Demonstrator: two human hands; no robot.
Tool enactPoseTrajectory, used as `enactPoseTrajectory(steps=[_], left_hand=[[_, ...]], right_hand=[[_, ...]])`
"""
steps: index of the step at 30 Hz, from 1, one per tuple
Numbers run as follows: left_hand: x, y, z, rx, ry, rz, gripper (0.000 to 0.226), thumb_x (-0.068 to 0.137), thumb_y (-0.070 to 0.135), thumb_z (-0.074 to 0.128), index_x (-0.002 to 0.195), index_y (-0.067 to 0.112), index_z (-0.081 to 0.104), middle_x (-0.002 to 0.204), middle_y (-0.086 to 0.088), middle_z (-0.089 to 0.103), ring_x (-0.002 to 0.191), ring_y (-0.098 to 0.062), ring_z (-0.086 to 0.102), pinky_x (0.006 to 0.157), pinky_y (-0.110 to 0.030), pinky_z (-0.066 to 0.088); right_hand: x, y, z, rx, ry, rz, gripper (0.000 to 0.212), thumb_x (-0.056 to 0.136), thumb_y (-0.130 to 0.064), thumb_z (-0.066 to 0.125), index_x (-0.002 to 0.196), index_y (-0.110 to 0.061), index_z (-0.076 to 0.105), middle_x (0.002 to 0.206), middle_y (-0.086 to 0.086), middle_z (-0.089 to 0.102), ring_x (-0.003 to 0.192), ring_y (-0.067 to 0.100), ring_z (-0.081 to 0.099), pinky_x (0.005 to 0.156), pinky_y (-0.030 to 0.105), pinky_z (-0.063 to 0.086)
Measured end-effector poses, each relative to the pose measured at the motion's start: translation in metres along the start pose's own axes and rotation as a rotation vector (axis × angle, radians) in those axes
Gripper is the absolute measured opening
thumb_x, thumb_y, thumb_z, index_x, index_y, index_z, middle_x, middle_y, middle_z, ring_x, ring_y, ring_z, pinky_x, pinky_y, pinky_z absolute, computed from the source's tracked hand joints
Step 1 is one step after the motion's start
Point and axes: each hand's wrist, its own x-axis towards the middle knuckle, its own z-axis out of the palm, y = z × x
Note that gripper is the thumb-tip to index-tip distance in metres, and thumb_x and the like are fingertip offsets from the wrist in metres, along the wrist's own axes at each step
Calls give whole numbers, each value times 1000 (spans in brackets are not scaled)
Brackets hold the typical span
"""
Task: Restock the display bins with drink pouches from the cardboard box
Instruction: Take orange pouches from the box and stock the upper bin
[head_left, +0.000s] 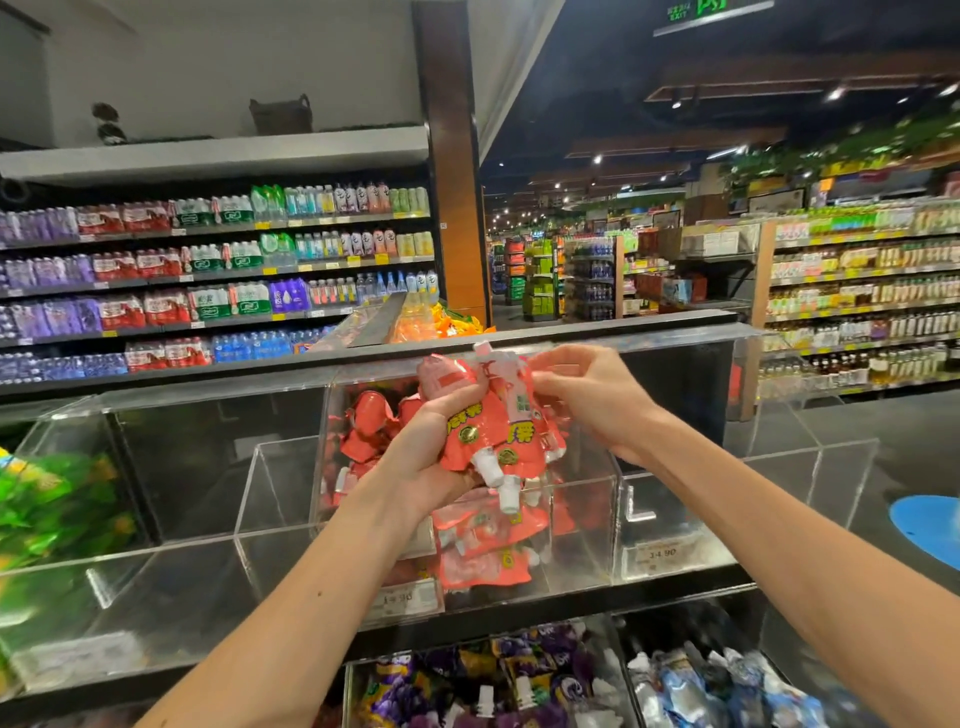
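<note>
A bunch of red drink pouches (501, 431) with white spouts is held above the middle clear acrylic bin (597, 525). My left hand (426, 457) grips the bunch from below and the left. My right hand (587, 395) pinches the top of the bunch from the right. More red pouches (483, 545) lie piled inside that bin. The cardboard box is not in view.
An empty clear bin (171, 571) sits left of the red one, and green pouches (57, 509) fill the far-left bin. Another empty bin (727, 499) stands on the right. Purple pouches (467, 680) and blue pouches (717, 686) fill the lower row. Drink shelves (208, 275) stand behind.
</note>
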Motion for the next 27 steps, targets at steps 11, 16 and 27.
enactPoseTrajectory(steps=[11, 16, 27], left_hand=[[5, 4, 2, -84, 11, 25, 34, 86, 26, 63, 111, 2, 65, 104, -19, 72, 88, -34, 72, 76, -51, 60], [-1, 18, -14, -81, 83, 34, 35, 82, 27, 65, 107, 2, 65, 103, -19, 72, 82, -34, 73, 67, -52, 60], [-14, 22, -24, -30, 145, 100, 29, 95, 25, 57, 112, 3, 65, 104, -21, 73, 101, -36, 68, 86, -56, 51]], right_hand=[[-32, 28, -32, 12, -17, -57, 60, 74, -30, 77, 127, -15, 55, 105, 11, 72, 87, 24, 74, 80, 40, 61], [-23, 19, -57, -624, 161, -362, 32, 84, -31, 77, 111, -17, 69, 93, -8, 70, 84, 8, 66, 80, 27, 56], [38, 39, -8, -1323, 127, -651, 36, 83, -2, 75, 118, -5, 66, 112, 10, 57, 99, 27, 55, 85, 34, 53]])
